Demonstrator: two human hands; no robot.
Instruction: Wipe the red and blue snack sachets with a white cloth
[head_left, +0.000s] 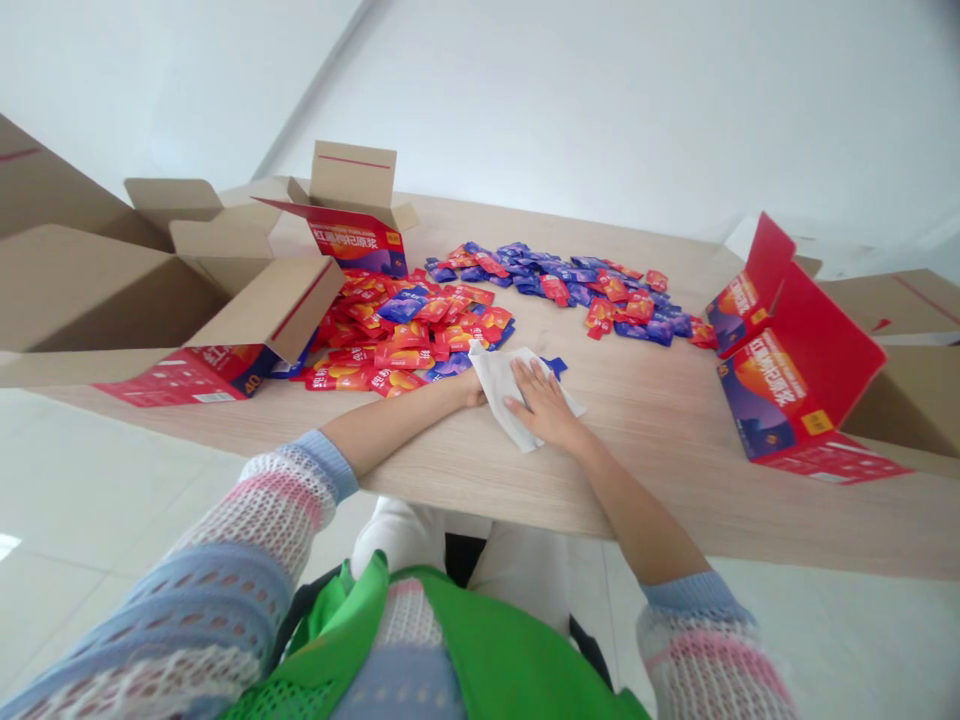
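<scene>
A white cloth or tissue lies over the wooden table near its front edge. My right hand rests flat on it with the fingers stretched out. At the cloth's left edge is my left hand; its fingers are mostly hidden under the cloth, so what they hold is unclear. A bit of a blue packet shows from beneath the cloth's far right side. Just beyond my left hand spreads a pile of mostly red packets, some of them blue.
Farther back lies a band of blue and red packets. Open cardboard boxes fill the left side. A red and blue open box stands behind the pile, and another open box is at the right.
</scene>
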